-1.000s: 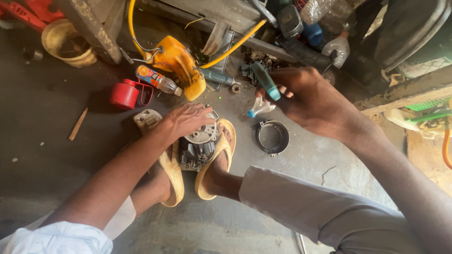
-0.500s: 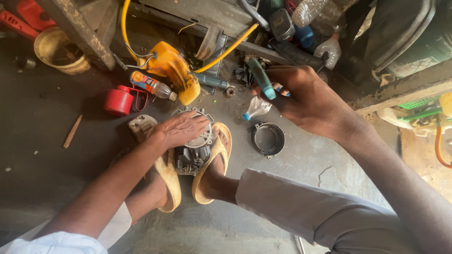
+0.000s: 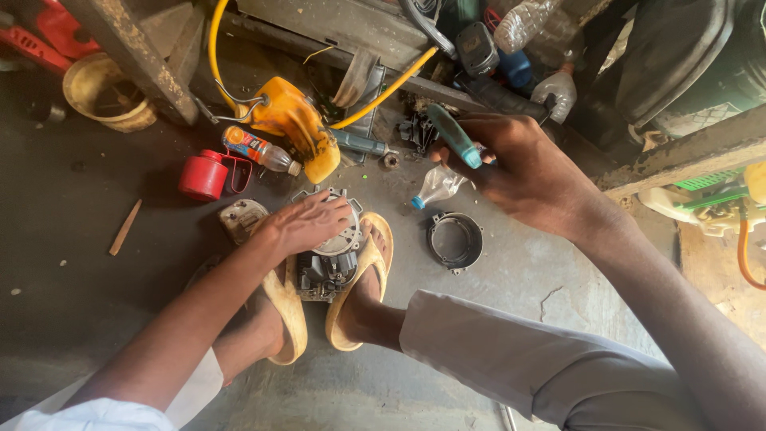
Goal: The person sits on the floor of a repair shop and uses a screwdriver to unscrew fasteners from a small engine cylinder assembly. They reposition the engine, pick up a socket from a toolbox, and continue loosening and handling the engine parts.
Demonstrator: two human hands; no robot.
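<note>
My left hand [image 3: 307,222] lies flat on top of a grey metal engine part [image 3: 329,257] that sits on the floor between my two feet in yellow sandals [image 3: 361,281]. My right hand [image 3: 523,169] is raised to the right of it, closed around a screwdriver with a teal handle [image 3: 453,136]; the handle sticks out up and to the left. A crumpled clear plastic bottle [image 3: 436,187] lies just below that hand. A round dark metal ring cover [image 3: 456,240] rests on the floor under my right wrist.
A yellow fuel tank [image 3: 294,132] with yellow hoses, a small orange-labelled bottle [image 3: 257,150] and a red can [image 3: 204,175] lie behind the engine part. A tan bowl [image 3: 106,94] stands at back left. Tools and a work glove [image 3: 556,92] crowd the back; a stick [image 3: 125,227] lies left.
My right hand with the screwdriver has drifted slightly up and right. My left hand stays pressed on the engine part. The view has shifted a little.
</note>
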